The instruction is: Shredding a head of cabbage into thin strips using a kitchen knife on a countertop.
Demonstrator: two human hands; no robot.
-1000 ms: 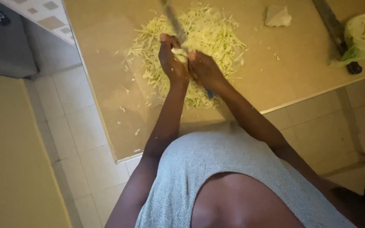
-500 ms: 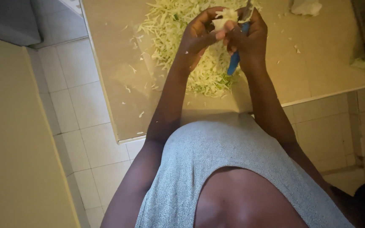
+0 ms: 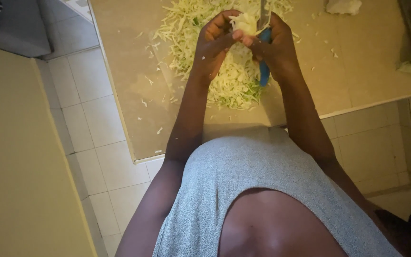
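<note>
Head view. My left hand [image 3: 212, 45] pinches a pale cabbage piece [image 3: 242, 21] in curled fingers, raised above the shredded cabbage heap [image 3: 224, 78]. My right hand [image 3: 277, 47], just beside the piece, is wrapped tight on a blue-handled knife [image 3: 264, 57], blade upward. I judge the cut goes best with the edge angled away from the left fingertips, shreds falling onto the heap. No bowl or container shows; the heap lies bare on the tan counter [image 3: 357, 71].

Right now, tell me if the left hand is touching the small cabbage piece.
Touching. The head view shows the left hand with fingertips pinched on the small cabbage piece, raised above the shredded cabbage pile.
</note>
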